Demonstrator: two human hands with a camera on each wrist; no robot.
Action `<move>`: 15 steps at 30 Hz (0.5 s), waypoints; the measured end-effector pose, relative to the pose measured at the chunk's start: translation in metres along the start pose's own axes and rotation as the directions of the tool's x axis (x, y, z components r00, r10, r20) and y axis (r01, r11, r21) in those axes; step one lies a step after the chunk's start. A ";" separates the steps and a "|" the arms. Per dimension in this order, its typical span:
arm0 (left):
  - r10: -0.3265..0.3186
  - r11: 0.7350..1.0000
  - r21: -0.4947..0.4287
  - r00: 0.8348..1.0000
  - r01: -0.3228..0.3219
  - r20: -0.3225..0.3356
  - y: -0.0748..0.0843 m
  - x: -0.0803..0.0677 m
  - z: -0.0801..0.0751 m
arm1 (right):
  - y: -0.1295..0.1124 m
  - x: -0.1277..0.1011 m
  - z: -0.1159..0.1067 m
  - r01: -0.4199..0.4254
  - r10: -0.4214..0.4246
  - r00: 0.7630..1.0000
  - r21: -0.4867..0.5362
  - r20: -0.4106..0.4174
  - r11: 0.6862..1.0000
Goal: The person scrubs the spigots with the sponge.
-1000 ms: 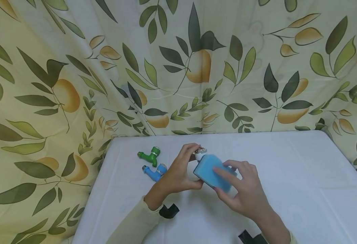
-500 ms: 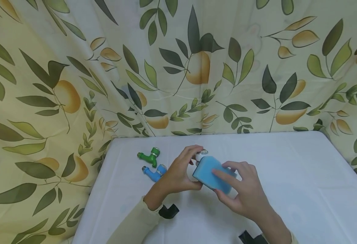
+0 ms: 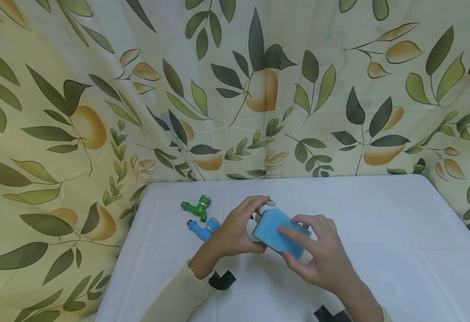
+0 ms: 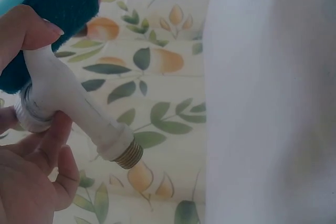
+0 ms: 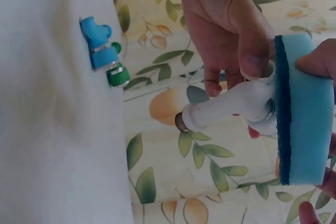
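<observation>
Taps number three in all: one white tap (image 3: 264, 207) held above the white table (image 3: 379, 232), plus one green tap (image 3: 196, 207) and one blue tap (image 3: 203, 227) lying near each other on the cloth, just left of the hands. Of sponges there is one, a blue sponge (image 3: 277, 232) with a darker scouring face that shows best in the right wrist view.

The left hand (image 3: 235, 230) grips the white tap, fingers curled round its body with the thumb near the sponge's edge; the left wrist view shows one brass threaded end sticking out below the fingers, and the white body running up to the sponge. The right hand (image 3: 319, 255) holds the blue sponge, fingers spread over its light-blue back and curled at its edges, pressing the dark face against the head of the white tap. Both hands meet over the middle of the table, a little nearer its left side.

One leaf-and-fruit patterned curtain (image 3: 235, 89) hangs behind and to the sides of the table. Two black straps show at the wrists, one on each cream sleeve (image 3: 174, 295).
</observation>
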State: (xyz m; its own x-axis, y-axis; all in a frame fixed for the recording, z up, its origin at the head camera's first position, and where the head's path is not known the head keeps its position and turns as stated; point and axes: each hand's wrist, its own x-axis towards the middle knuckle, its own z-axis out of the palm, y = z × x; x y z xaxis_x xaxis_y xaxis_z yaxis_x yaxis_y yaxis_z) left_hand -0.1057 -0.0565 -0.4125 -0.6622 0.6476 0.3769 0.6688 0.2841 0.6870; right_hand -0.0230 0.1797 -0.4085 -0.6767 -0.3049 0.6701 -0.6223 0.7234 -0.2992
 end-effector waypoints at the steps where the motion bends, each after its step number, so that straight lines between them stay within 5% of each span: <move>1: -0.003 1.000 -0.003 1.000 0.003 0.000 0.000 0.000 0.000 | 0.000 0.000 0.000 -0.013 0.013 1.000 -0.010 -0.007 1.000; 7: -0.007 1.000 -0.012 1.000 0.007 -0.009 0.000 0.002 0.002 | 0.003 0.001 0.002 -0.139 0.136 0.987 -0.039 -0.081 0.989; 15: -0.031 0.995 -0.093 0.999 0.030 -0.010 -0.003 0.000 0.004 | -0.006 -0.001 0.001 -0.018 0.018 1.000 0.007 0.002 1.000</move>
State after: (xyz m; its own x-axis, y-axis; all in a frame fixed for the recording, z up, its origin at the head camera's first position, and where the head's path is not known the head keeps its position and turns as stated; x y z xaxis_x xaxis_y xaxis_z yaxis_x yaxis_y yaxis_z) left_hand -0.1064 -0.0547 -0.4167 -0.6860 0.6314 0.3616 0.6143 0.2362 0.7529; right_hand -0.0189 0.1756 -0.4083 -0.6884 -0.2936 0.6633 -0.6130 0.7244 -0.3155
